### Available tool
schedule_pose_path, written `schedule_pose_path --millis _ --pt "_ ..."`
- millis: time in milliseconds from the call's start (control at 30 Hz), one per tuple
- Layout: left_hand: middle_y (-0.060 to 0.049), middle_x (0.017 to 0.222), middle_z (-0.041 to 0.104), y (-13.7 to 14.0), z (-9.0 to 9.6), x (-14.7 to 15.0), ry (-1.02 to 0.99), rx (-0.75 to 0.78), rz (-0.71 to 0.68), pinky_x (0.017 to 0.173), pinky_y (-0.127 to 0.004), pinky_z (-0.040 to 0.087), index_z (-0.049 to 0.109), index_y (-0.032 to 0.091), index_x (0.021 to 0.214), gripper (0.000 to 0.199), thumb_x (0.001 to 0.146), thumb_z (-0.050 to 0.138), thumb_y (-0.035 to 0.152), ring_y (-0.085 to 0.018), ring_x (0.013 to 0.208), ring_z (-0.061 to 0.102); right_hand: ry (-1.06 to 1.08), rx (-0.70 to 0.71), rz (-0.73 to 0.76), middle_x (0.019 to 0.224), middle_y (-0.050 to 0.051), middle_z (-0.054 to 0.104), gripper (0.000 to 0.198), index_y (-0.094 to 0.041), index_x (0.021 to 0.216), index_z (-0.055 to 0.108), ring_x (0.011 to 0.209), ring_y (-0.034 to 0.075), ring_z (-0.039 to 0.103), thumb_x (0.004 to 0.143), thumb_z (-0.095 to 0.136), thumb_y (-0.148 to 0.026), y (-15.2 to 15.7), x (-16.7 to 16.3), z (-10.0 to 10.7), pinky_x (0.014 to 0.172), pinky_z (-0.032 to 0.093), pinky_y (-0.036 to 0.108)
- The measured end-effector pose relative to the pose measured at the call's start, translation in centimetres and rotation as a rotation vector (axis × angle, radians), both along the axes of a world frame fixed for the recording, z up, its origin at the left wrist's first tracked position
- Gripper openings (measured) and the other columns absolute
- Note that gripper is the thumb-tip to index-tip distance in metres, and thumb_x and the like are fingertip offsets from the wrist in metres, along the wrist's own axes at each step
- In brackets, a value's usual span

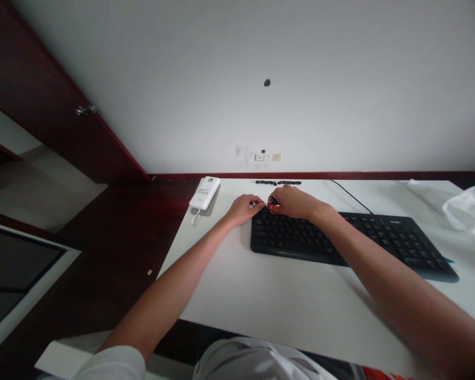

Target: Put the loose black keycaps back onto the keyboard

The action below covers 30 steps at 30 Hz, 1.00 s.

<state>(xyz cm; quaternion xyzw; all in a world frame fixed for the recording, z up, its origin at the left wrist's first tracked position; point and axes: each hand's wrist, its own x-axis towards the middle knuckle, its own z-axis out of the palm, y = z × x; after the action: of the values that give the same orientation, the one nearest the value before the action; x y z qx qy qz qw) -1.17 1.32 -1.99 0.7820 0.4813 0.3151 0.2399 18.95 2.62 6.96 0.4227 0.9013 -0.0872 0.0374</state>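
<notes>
A black keyboard (pixel 293 237) lies on the white table, partly covered by my right forearm. My right hand (pixel 296 201) is closed over its upper left corner, gripping a small dark tool (pixel 274 201) with a bit of red showing near the fingertips; its kind is too small to tell. Just left of it, my left hand (pixel 242 209) reaches the same corner, thumb and fingers brought together at the keyboard's edge. Whatever they may pinch is hidden. Behind both hands, several small black pieces that look like keycaps (pixel 266 182) lie in a row near the table's back edge.
A white power bank (pixel 205 193) with a short cable (pixel 196 217) lies at the table's left back. The keyboard's black cord (pixel 352 196) runs to the back edge. White crumpled plastic (pixel 465 211) sits at the right. Wall sockets (pixel 276 157) are behind the white table (pixel 237 285).
</notes>
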Motion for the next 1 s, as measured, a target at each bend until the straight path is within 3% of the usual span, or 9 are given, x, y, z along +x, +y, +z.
schedule_pose_path --millis 367,600,767,900,1000 --pt "-0.002 0.1 0.079 -0.2 0.3 0.0 0.018 -0.013 -0.004 0.082 -0.03 0.048 0.079 0.022 0.094 0.025 0.097 0.057 0.034 -0.019 0.092 0.069 -0.045 0.115 -0.04 0.101 0.02 0.076 0.021 -0.013 0.101 0.078 0.095 0.034 0.074 0.092 0.061 -0.022 -1.4 -0.7 -0.3 0.074 0.051 0.037" --pt "-0.002 0.099 0.079 -0.1 0.2 0.1 0.019 0.0 -0.002 0.084 -0.03 0.048 0.079 0.022 0.094 0.024 0.097 0.058 0.033 -0.019 0.092 0.069 -0.029 0.04 -0.045 0.102 0.018 0.076 0.021 -0.015 0.105 0.079 0.1 0.033 0.073 0.088 0.07 -0.025 -0.8 -0.3 -0.2 0.08 0.052 0.037" --pt "-0.001 0.099 0.079 -0.1 0.2 0.0 -0.002 -0.006 -0.008 0.085 -0.029 0.049 0.079 0.022 0.095 0.022 0.096 0.058 0.031 -0.018 0.093 0.069 0.005 0.031 -0.032 0.097 0.015 0.077 0.019 -0.018 0.102 0.08 0.095 0.03 0.072 0.085 0.075 -0.025 -0.2 0.1 -0.3 0.076 0.049 0.034" --pt "-0.002 0.1 0.079 -0.2 0.2 -0.1 -0.015 -0.008 -0.02 0.086 -0.029 0.05 0.078 0.021 0.094 0.023 0.097 0.058 0.034 -0.018 0.093 0.07 0.198 0.04 -0.055 0.085 0.009 0.076 0.016 -0.019 0.094 0.08 0.082 0.024 0.069 0.084 0.076 -0.032 0.1 0.4 0.5 0.068 0.044 0.03" --pt "-0.003 0.098 0.079 -0.2 0.1 -0.1 -0.023 0.001 -0.006 0.084 -0.029 0.05 0.077 0.02 0.093 0.026 0.097 0.058 0.037 -0.019 0.091 0.07 0.582 -0.008 -0.088 0.064 0.002 0.063 0.033 -0.019 0.07 0.069 0.063 0.015 0.056 0.087 0.072 -0.047 0.2 0.1 0.8 0.059 0.038 0.028"
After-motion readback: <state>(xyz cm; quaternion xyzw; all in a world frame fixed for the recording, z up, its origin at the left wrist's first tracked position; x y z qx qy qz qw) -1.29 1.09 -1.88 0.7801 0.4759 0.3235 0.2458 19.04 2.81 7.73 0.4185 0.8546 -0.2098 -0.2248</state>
